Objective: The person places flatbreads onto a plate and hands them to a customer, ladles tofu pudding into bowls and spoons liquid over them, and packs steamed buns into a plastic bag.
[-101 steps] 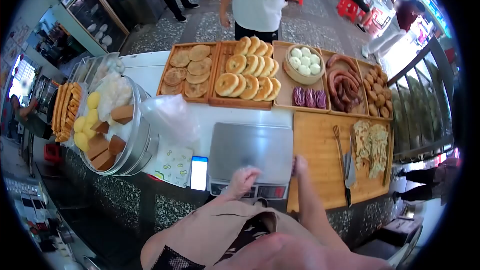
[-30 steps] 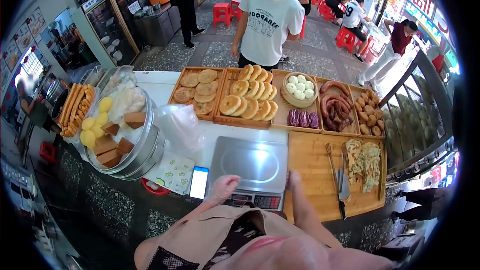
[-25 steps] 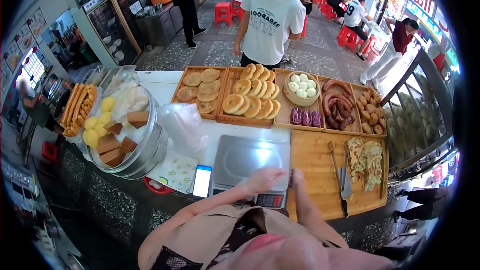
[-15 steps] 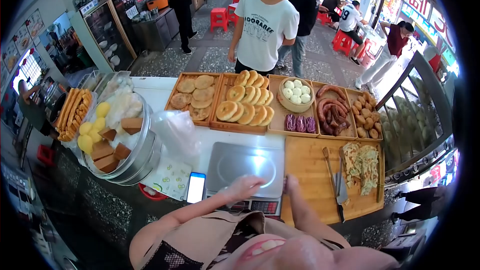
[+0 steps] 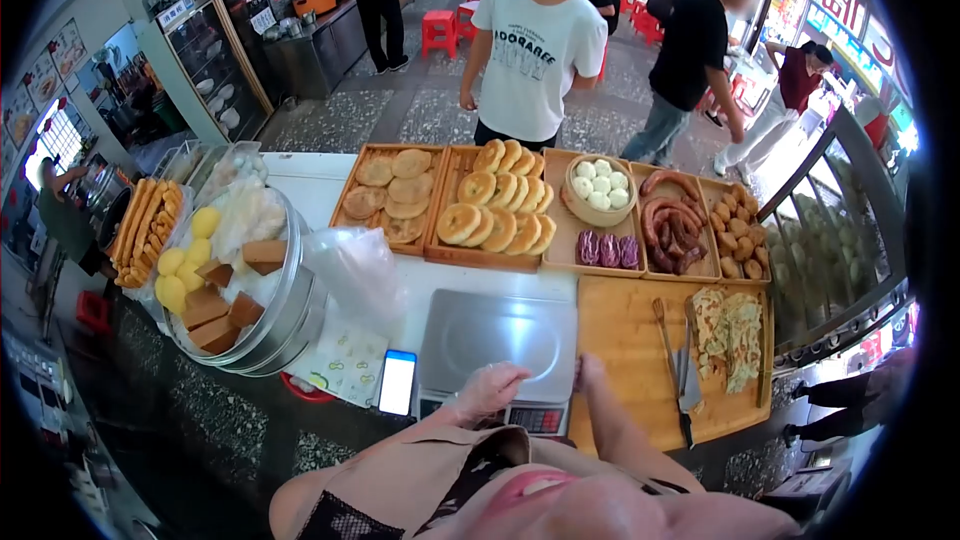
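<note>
My left hand (image 5: 490, 388), in a thin clear glove, is over the front edge of a digital scale (image 5: 495, 335). Its fingers are curled together and nothing shows in them. At the scale's right edge, beside the wooden cutting board (image 5: 625, 330), my right hand (image 5: 591, 373) is closed; whether it holds anything is hidden. The scale's steel plate carries no goods. A phone with a lit white screen (image 5: 398, 383) lies just left of the scale. Tongs (image 5: 665, 335) and a broad-bladed scraper (image 5: 688, 385) lie on the board beside pieces of flatbread (image 5: 727, 340).
Behind the scale stand trays of flat cakes (image 5: 388, 190), golden buns (image 5: 500, 202), steamed buns (image 5: 600, 183) and sausages (image 5: 672, 225). A steel steamer (image 5: 290, 325) with brown and yellow cakes stands left, near plastic bags (image 5: 360, 275). A person in a white T-shirt (image 5: 535, 50) faces the counter.
A person in black has walked rightward behind the white-shirted person, who has shifted slightly. The view has moved a little. My hands stay near the scale's front, almost unchanged.
</note>
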The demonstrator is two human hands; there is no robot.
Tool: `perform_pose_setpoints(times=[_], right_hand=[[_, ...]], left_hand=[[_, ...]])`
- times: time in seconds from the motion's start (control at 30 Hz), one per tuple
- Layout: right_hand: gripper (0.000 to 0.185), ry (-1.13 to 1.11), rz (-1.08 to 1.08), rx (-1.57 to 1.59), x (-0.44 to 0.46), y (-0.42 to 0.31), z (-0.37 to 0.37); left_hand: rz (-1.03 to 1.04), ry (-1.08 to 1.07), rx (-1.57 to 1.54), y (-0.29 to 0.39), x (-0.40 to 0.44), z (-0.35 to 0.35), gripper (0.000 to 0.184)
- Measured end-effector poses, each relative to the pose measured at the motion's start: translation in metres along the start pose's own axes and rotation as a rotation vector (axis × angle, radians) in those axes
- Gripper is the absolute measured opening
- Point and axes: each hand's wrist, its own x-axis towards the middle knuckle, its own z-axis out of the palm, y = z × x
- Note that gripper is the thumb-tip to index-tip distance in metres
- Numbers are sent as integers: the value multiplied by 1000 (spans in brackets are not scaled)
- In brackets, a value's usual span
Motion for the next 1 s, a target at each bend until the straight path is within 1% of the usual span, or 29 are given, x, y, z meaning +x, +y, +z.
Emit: perform_pose_setpoints(times=[0.03,0.07,0.17,0.23,0.37,0.43,0.57,0.63,0.67,0.73,0.8,0.83,0.87,0.9,0.93,1.0], right_hand=[[25,46,8,-52,-7,-3,4],[25,45,0,-51,-5,-8,7],[25,80,0,-24,-13,-1,6],[25,35,37,-1,-18,-7,6],[25,116,-1,-52,-25,-8,14],[25,107,9,-31,-26,-9,14],[26,106,-19,-8,-25,-9,16],[34,141,-32,-6,-24,-6,19],[34,139,-21,-14,-23,-3,15],[27,81,-63,32,-13,0,9],[28,46,-68,21,-12,5,9],[30,17,-75,51,-20,3,10],[31,-16,-89,70,-26,-3,10],[33,7,-249,-9,-32,-1,13],[35,7,-411,-128,-39,3,16],[39,-95,-293,50,-17,6,4]], left_hand=[[-14,29,-60,3,4,1,17],[-7,30,-59,2,9,1,17],[8,-24,-95,0,5,4,16],[20,-158,-10,-5,5,-2,17],[31,-181,41,-20,-1,-3,17],[-31,-34,-87,-24,-6,3,17],[-54,-88,-89,-14,0,6,16],[20,-122,34,-14,2,15,15],[7,-118,33,-7,3,25,15],[-170,7,-298,20,15,43,15],[11,-74,-318,60,35,49,17],[10,-55,-308,63,37,51,17],[199,-191,-186,63,39,54,18],[378,-300,-59,62,42,61,18],[405,-192,-35,45,32,75,19],[277,-88,-133,43,16,54,20]])
